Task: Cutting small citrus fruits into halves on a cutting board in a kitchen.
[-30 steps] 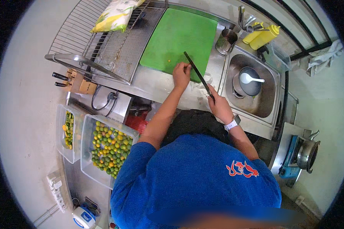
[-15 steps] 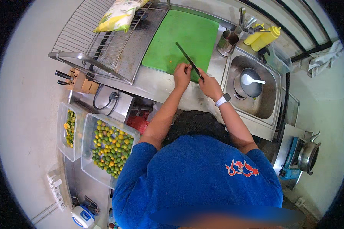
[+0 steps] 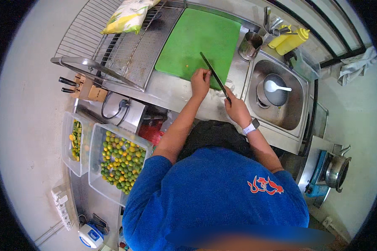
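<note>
The right hand (image 3: 236, 108) is closed round the handle of a dark, long-bladed knife (image 3: 213, 75); the blade runs up and to the left, its tip over the green cutting board (image 3: 197, 37). The left hand (image 3: 201, 80) lies at the near edge of that board, just left of the blade, fingers curled together; whether it pinches anything cannot be told. A small orange speck sits on the board above the left hand.

The board lies on a steel table (image 3: 171, 90). Right of it stands a metal cup (image 3: 249, 45), then a sink (image 3: 295, 115) holding a pot with a white ladle (image 3: 276, 87). Yellow squeeze bottles (image 3: 290, 39) stand behind the sink. Left of the board a wire rack (image 3: 92, 33) carries a yellow bag (image 3: 127, 16). Below, clear bins of small green and orange citrus fruit (image 3: 118, 161) stand well apart from the hands.
</note>
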A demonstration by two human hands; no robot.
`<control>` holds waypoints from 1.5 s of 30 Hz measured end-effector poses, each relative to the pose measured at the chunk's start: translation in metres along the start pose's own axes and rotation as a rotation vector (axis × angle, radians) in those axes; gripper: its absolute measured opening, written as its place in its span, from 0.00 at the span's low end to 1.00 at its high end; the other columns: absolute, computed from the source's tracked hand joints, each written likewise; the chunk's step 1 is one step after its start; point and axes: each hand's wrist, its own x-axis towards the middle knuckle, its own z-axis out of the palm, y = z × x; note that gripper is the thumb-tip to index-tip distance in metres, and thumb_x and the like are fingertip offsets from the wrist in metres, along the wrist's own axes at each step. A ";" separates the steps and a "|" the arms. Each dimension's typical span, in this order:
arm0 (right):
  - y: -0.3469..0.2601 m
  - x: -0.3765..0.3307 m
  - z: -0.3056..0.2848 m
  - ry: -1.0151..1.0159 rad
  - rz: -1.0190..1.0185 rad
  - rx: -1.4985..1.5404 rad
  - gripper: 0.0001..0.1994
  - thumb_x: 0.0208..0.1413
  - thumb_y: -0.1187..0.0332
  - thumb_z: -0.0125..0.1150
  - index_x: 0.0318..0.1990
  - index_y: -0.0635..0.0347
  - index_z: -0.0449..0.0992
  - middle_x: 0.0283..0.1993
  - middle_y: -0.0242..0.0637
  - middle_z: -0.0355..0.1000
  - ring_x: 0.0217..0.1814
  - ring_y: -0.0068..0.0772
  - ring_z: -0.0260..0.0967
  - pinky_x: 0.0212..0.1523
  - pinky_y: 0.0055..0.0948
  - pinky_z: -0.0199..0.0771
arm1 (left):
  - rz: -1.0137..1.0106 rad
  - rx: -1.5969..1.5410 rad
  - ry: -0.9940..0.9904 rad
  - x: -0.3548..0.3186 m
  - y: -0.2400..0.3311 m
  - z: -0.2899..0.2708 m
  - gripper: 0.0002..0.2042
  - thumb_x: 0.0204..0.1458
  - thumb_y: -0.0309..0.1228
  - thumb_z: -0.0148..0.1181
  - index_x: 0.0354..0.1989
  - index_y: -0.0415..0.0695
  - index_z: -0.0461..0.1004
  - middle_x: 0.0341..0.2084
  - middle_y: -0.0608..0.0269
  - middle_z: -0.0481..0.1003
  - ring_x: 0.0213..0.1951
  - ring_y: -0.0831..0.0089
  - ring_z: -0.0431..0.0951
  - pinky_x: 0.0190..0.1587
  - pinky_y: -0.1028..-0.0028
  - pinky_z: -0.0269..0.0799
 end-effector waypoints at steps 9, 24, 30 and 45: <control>0.003 0.057 0.020 0.037 -0.052 0.001 0.23 0.51 0.68 0.45 0.57 0.52 0.55 0.24 0.57 0.68 0.27 0.60 0.66 0.29 0.50 0.65 | 0.030 0.024 -0.001 0.003 0.000 0.000 0.07 0.47 0.29 0.57 0.28 0.38 0.69 0.25 0.53 0.72 0.26 0.60 0.72 0.31 0.67 0.67; 0.005 -0.009 -0.002 -0.092 0.046 -0.006 0.27 0.52 0.69 0.44 0.61 0.47 0.47 0.22 0.57 0.68 0.25 0.60 0.66 0.27 0.50 0.64 | 0.021 0.021 0.028 -0.002 0.002 0.001 0.06 0.44 0.28 0.58 0.27 0.39 0.69 0.23 0.53 0.71 0.27 0.58 0.71 0.31 0.65 0.66; 0.008 0.015 0.017 -0.006 0.024 -0.032 0.27 0.52 0.66 0.44 0.61 0.46 0.48 0.21 0.57 0.68 0.24 0.58 0.67 0.28 0.52 0.66 | 0.078 0.019 0.018 0.000 0.002 0.001 0.06 0.45 0.28 0.57 0.27 0.39 0.69 0.24 0.53 0.72 0.27 0.58 0.72 0.31 0.64 0.66; 0.009 0.005 0.004 -0.077 -0.001 -0.051 0.28 0.52 0.67 0.43 0.61 0.45 0.46 0.21 0.58 0.67 0.25 0.58 0.67 0.29 0.51 0.65 | -0.060 0.005 0.022 0.002 -0.001 0.001 0.09 0.45 0.29 0.58 0.35 0.41 0.71 0.28 0.56 0.73 0.25 0.63 0.72 0.32 0.67 0.66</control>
